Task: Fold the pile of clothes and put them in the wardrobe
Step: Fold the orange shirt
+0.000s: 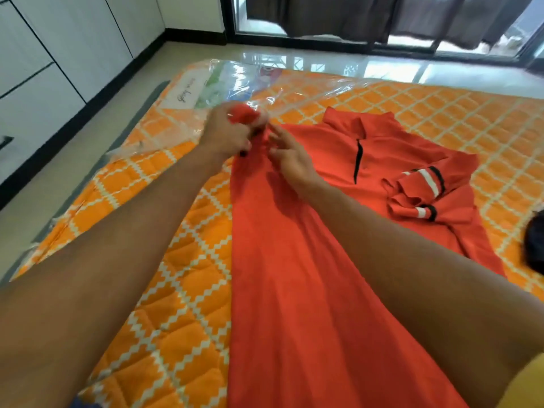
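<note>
Shirt (294,260): red, spread flat on mattress (176,290).
Left hand (226,134): clenched on bunched sleeve.
Right hand (291,160): fingers apart, on shirt.

An orange quilted mattress with a white diamond pattern (188,334), partly under clear plastic wrap, lies on a glossy pale tile floor (323,61). Left of it stand white cabinets (44,54); beyond it, dark-framed glass doors (382,25) let in daylight.

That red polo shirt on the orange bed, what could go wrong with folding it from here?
1. The left hand bunches one sleeve, so its grip may crease the red polo shirt.
2. The striped sleeve lies crumpled and could fold in unevenly.
3. The loose clear plastic sheet may catch under the fabric.
</note>
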